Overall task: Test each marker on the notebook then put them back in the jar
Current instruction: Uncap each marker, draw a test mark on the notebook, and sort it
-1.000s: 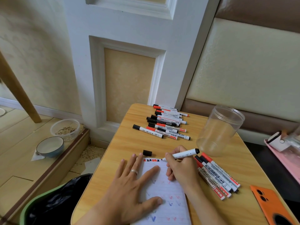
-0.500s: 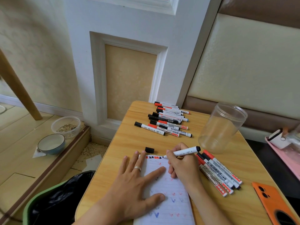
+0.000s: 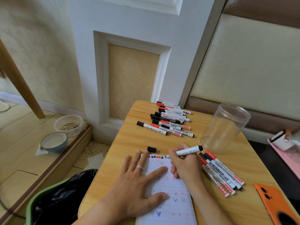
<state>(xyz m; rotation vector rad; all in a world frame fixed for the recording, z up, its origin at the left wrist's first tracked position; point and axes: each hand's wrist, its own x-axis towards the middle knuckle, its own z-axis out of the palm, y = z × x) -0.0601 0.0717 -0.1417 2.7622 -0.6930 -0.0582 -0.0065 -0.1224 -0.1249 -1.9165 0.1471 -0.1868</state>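
Note:
My right hand (image 3: 184,165) grips a white marker (image 3: 188,151) with a black end, its tip touching the top edge of the lined notebook (image 3: 173,203). Red and blue test marks cover the page. My left hand (image 3: 134,185) lies flat on the notebook's left side, fingers spread. The marker's black cap (image 3: 151,149) sits on the table just beyond my left fingers. An empty clear plastic jar (image 3: 224,127) stands at the right. Several markers (image 3: 168,121) lie in a row at the table's far end, and several more markers (image 3: 222,174) lie right of my right hand.
The wooden table (image 3: 134,140) is small, with a wall behind it. An orange phone (image 3: 274,203) lies at the near right corner. A pink tray (image 3: 285,151) sits off the right edge. A bin with a black bag (image 3: 61,195) and two bowls (image 3: 54,142) are on the floor at left.
The marker tip has moved along the notebook's top edge, adding dark marks there. My left hand has stayed flat on the page. The view has shifted slightly.

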